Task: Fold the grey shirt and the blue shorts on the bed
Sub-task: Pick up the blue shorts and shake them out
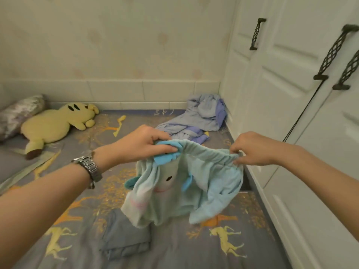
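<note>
The light blue shorts [174, 193] hang in the air above the bed, held up by their elastic waistband. My left hand [141, 144] grips the waistband's left end together with a brighter blue flap. My right hand [250, 148] pinches the waistband's right end. The legs of the shorts dangle loosely, and a cartoon face shows on the fabric. Below them the grey shirt [124, 237] lies folded into a flat rectangle on the bed sheet [194, 249], partly covered by the hanging shorts.
A yellow plush toy [58, 125] and a grey cushion [17, 113] lie at the far left. A crumpled lavender blanket [200, 119] sits in the far right corner. White wardrobe doors [291, 113] with black handles run close along the bed's right side.
</note>
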Demonstrator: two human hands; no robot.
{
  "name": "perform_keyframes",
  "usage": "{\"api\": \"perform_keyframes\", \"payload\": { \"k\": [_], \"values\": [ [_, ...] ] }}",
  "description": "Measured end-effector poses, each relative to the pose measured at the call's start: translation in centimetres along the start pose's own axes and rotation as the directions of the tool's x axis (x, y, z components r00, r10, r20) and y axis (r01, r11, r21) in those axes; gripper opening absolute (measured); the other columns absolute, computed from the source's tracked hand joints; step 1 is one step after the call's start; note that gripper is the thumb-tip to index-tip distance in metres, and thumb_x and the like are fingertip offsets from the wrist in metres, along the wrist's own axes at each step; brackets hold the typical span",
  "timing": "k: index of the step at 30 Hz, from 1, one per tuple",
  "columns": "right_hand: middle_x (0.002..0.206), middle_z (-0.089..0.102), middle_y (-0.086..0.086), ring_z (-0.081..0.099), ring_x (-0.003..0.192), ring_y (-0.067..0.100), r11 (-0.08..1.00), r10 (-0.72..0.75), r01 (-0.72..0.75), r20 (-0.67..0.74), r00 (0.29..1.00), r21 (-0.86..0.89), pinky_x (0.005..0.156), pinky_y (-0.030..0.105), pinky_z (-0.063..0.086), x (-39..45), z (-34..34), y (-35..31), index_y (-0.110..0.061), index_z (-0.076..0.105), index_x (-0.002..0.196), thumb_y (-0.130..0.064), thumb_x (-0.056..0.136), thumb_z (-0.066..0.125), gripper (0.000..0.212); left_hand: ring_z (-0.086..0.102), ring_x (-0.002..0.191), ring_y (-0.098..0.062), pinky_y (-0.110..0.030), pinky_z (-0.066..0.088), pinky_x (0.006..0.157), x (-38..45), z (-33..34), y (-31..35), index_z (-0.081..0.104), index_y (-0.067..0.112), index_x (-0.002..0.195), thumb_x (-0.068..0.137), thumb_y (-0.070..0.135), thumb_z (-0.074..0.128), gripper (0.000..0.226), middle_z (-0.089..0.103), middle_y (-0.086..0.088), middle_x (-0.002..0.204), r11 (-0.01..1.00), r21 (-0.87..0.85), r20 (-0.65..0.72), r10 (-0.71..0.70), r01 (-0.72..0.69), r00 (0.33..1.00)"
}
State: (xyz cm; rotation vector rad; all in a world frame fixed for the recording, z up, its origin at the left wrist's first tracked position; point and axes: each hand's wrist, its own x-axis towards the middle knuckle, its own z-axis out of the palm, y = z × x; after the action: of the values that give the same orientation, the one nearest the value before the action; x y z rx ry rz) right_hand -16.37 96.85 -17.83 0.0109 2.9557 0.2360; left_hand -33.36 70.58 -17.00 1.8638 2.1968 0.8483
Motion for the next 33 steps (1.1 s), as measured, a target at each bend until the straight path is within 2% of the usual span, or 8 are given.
{"api": "perform_keyframes", "payload": {
  "k": [6,11,15,19,22,25,30,33],
  "values": [
    [0.117,0.061,-0.015,0.055,0.107,0.0,0.751,-0.145,0.231,-0.186,0.972,0.619,0.09,0.019,0.045,2.3,-3.6,-8.4,-0.028,0.054,0.117,-0.037,0.08,0.068,0.04,0.053,0.056,-0.001,-0.011,0.033,0.051,-1.5,-3.4,4.3,0.064,0.037,0.076,0.086,0.032,0.063,0.012,0.062,0.022,0.062,1.0,-0.01,-0.049,-0.014,0.013,0.999],
    [0.11,0.068,0.005,0.063,0.102,0.019,0.574,-0.174,0.307,-0.253,0.952,0.76,0.089,0.042,0.051,4.8,-3.7,-12.5,-0.016,0.063,0.111,-0.023,0.089,0.058,0.023,0.053,0.055,-0.008,-0.021,0.038,0.05,-5.6,-5.1,4.6,0.066,0.036,0.072,0.082,0.046,0.062,0.014,0.065,0.009,0.064,0.997,0.025,-0.095,-0.066,0.069,0.993],
    [0.081,0.059,0.015,0.053,0.068,0.012,0.538,-0.222,0.283,-0.191,0.956,0.794,0.058,0.024,0.046,5.4,-5.3,-13.4,0.002,0.06,0.095,-0.027,0.089,0.059,0.03,0.051,0.052,-0.01,-0.026,0.038,0.049,-9.9,-6.6,3.3,0.063,0.036,0.061,0.077,0.044,0.07,0.018,0.059,0.009,0.056,0.979,-0.016,-0.074,-0.206,0.206,0.976],
    [0.077,0.055,0.011,0.052,0.069,0.01,0.393,-0.303,0.293,-0.178,0.936,0.872,0.061,0.017,0.04,5.8,-8.7,-14.6,0.012,0.058,0.09,-0.016,0.085,0.061,0.028,0.051,0.054,-0.009,-0.028,0.035,0.051,-14.7,-7.6,1.4,0.067,0.018,0.061,0.066,0.048,0.077,0.032,0.059,-0.003,0.056,0.896,-0.201,0.037,-0.397,0.396,0.917],
    [0.077,0.052,0.013,0.048,0.072,0.021,0.386,-0.304,0.32,-0.209,0.93,0.865,0.066,0.028,0.037,6.4,-11.3,-15.7,0.015,0.055,0.083,-0.02,0.078,0.062,0.036,0.064,0.065,-0.03,-0.038,0.044,0.061,-18.4,-7.7,-0.6,0.073,0.005,0.079,0.064,0.052,0.079,0.05,0.071,-0.022,0.079,0.84,-0.257,0.146,-0.455,0.478,0.878],
    [0.065,0.053,0.005,0.049,0.061,0.009,0.407,-0.284,0.333,-0.229,0.931,0.851,0.06,0.016,0.039,6.4,-13.0,-17.1,0.007,0.057,0.07,-0.01,0.077,0.057,0.019,0.062,0.082,-0.048,-0.051,0.048,0.067,-21.5,-7.7,-2.9,0.074,0.008,0.082,0.063,0.056,0.079,0.052,0.069,-0.028,0.09,0.83,-0.259,0.188,-0.459,0.494,0.868],
    [0.061,0.047,0.005,0.043,0.059,0.011,0.468,-0.208,0.339,-0.271,0.94,0.816,0.055,0.021,0.034,6.5,-13.9,-19.3,0.002,0.055,0.063,-0.012,0.072,0.057,0.017,0.068,0.095,-0.02,-0.048,0.05,0.091,-24.6,-9.2,-4.8,0.074,0.021,0.092,0.07,0.049,0.077,0.035,0.074,0.0,0.098,0.859,-0.212,0.249,-0.414,0.467,0.875],
    [0.059,0.043,0.008,0.039,0.055,0.012,0.543,-0.163,0.311,-0.266,0.95,0.78,0.052,0.023,0.03,6.8,-14.0,-20.5,0.0,0.054,0.061,-0.013,0.073,0.057,0.017,0.066,0.086,-0.012,-0.039,0.052,0.081,-25.6,-9.9,-6.0,0.068,0.025,0.092,0.072,0.055,0.072,0.036,0.072,0.006,0.092,0.911,-0.095,0.271,-0.364,0.401,0.891]
  ]
}}
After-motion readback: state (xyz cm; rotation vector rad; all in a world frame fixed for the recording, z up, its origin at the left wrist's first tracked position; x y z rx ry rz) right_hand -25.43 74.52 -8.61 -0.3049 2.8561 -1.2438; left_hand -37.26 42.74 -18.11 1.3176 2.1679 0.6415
